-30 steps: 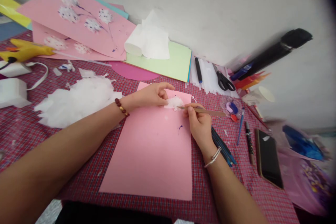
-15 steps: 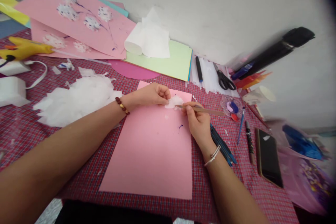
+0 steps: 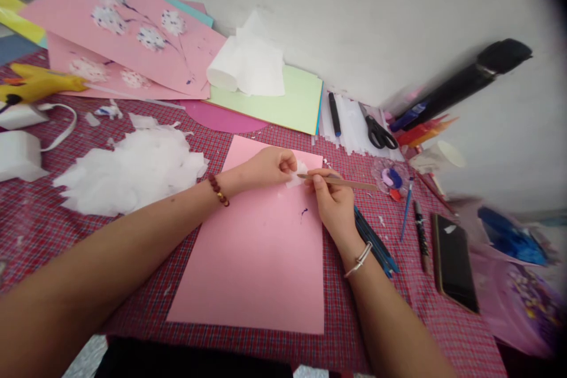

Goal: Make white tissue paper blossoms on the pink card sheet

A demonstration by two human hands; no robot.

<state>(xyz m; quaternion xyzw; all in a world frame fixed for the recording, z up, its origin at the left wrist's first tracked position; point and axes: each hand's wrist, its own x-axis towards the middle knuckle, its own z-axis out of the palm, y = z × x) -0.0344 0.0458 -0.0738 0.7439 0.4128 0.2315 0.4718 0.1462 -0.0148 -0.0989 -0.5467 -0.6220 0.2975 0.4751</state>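
A pink sheet of paper (image 3: pixel 252 260) lies in front of me, with a small dark purple mark near its right side. Over its upper part my left hand (image 3: pixel 274 165) is closed, its fingertips pinching a small piece of white tissue (image 3: pixel 293 179). My right hand (image 3: pixel 333 198) grips a thin brown stick (image 3: pixel 354 183) with a pointed tip. That tip meets the tissue between my two hands. Left of the sheet sits a heap of torn white tissue (image 3: pixel 133 168).
Pink sheets with tissue flowers (image 3: pixel 146 18), a tissue roll (image 3: pixel 225 71) and a yellow glue gun (image 3: pixel 39 82) are at the back left. Scissors (image 3: pixel 378 133), a paint dish (image 3: pixel 390 177), a blue brush (image 3: pixel 406 209), a marker (image 3: pixel 420 236) and a phone (image 3: pixel 454 266) lie on the right.
My left hand has shifted right, closer to the right hand. The tissue piece now sits at a different angle against the stick's tip. My right hand has barely moved.
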